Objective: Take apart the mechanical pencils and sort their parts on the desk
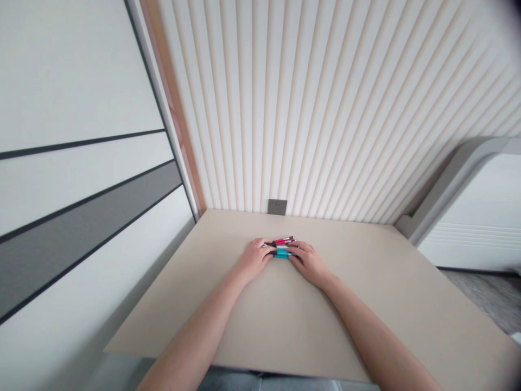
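A small bunch of pens lies sideways near the back of the beige table point(260, 320). Red pens point(283, 240) are at its far side and teal pens point(280, 253) at its near side, with something white between them. Around the left ends of the bunch my left hand point(257, 257) is closed, its fingertips on the dark tips. My right hand point(308, 263) closes on the right ends from the other side. Fingers cover both ends of the teal pens, and the exact number of pens cannot be made out.
Behind the table rises a ribbed cream wall point(252, 108) with a dark socket point(277, 207) just above the table's back edge. A white cabinet with grey bands point(101, 212) stands at the left. To the right is a grey and white bed headboard point(468, 217).
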The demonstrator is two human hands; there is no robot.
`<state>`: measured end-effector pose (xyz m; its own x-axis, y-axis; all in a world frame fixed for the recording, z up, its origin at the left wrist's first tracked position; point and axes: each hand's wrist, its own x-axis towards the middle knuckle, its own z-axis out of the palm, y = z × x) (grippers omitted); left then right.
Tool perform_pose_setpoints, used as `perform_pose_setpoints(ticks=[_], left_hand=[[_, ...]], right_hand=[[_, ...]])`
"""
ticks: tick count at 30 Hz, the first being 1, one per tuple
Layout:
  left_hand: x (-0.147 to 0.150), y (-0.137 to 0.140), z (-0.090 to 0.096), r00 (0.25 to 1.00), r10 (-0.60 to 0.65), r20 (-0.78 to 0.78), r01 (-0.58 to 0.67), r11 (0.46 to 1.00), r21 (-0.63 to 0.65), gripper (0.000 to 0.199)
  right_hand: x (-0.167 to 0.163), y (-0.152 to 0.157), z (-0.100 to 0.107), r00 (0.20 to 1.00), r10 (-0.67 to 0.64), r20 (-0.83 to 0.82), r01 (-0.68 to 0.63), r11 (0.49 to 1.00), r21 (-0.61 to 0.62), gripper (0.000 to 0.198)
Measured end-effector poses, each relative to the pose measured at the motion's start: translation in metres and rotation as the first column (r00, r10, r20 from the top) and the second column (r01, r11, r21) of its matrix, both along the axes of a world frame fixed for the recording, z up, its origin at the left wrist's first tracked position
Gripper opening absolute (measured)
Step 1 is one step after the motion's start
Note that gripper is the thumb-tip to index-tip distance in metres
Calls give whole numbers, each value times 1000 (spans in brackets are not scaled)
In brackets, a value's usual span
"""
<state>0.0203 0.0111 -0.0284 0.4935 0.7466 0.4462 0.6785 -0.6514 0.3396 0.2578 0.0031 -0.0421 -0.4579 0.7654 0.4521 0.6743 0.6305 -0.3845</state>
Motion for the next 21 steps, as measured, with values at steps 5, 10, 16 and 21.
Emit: perform_pose_setpoints(ticks=[5,10,16,21], left_hand=[[1,0,2,999,-24,37,24,999,22,22],[2,0,3,994,-58,93,54,997,47,21],[3,-1,4,991,-84,108,81,996,31,23],[6,-4,7,990,-66,124,66,998,2,11]], right_hand=[[-1,-2,4,997,45,-67,-45,999,0,22],[-5,-9,13,996,4,-84,-3,1000,17,21],[-10,-15,17,999,-4,-39,4,1000,0,25],[-11,-15,18,1000,3,-7,-3,1000,-11,25]])
